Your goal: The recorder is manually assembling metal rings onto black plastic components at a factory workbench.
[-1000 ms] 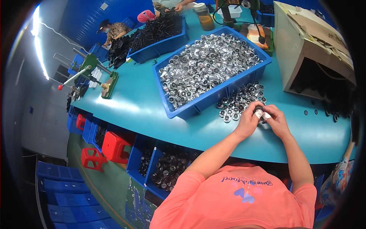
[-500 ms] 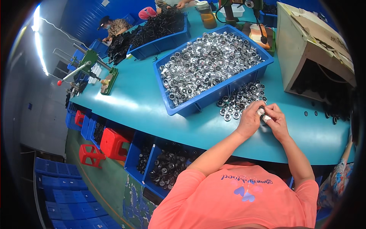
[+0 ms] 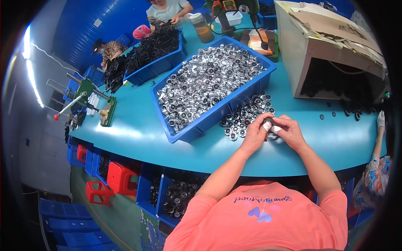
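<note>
My left hand (image 3: 254, 134) and my right hand (image 3: 290, 133) meet over the table's near side, fingers pinched together round a small dark round part (image 3: 268, 120). White coverings show on both thumbs. Fingers hide most of the part, so its exact kind is unclear. Just left of my hands lies a loose pile of small round chrome-and-black wheel-like parts (image 3: 245, 117). Behind this pile, a large blue bin (image 3: 222, 113) is heaped with the same shiny parts (image 3: 209, 79).
A pale box (image 3: 293, 54) at the right holds black ring-like parts (image 3: 335, 81); several lie on the teal table (image 3: 138, 136). A green hand press (image 3: 86, 92) stands left. Beyond are a bin of black pieces (image 3: 159, 65), a jar (image 3: 202, 30) and co-workers. Red stools (image 3: 121, 178) stand below.
The view has shifted, so the bin and table sit further left. My hands stay together, with the dark part now showing between the fingers. A seated co-worker at the back shows more fully.
</note>
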`<state>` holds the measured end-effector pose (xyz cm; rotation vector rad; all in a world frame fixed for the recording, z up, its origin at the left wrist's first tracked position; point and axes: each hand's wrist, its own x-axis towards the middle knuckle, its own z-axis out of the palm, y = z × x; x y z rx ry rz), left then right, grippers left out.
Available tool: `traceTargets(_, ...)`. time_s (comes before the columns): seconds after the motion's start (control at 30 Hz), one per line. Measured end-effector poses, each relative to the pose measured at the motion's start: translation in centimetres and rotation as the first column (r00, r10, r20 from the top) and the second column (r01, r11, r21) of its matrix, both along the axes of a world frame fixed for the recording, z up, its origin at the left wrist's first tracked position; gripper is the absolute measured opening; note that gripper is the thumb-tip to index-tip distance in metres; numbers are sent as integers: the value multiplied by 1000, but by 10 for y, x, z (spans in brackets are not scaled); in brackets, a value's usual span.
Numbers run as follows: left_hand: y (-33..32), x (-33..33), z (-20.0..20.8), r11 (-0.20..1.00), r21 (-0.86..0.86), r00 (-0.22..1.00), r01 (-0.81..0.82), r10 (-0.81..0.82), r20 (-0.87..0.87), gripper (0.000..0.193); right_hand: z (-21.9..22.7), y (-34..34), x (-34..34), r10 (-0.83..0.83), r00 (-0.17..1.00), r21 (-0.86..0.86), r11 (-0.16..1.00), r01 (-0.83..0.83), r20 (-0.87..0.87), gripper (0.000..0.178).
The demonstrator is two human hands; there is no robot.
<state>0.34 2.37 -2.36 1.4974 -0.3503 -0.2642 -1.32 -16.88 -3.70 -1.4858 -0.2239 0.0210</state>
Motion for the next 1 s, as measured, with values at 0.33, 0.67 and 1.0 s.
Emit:
traceTargets(0.33, -15, -7, -2, 959, 24, 914, -282, 262, 309, 21, 5, 4, -9, 15, 999, -64, 998, -13, 35, 44)
traceTargets(0.67, -6, -7, 20, 988, -136, 996, -72, 64, -62, 25, 22, 6, -2, -4, 996, 88, 996, 12, -91, 38)
traceTargets(1.0, -7, -4, 25, 987, -158, 991, -11, -11, -136, 41, 33, 4, 1, 58, 965, 87, 996, -36, -256, 34)
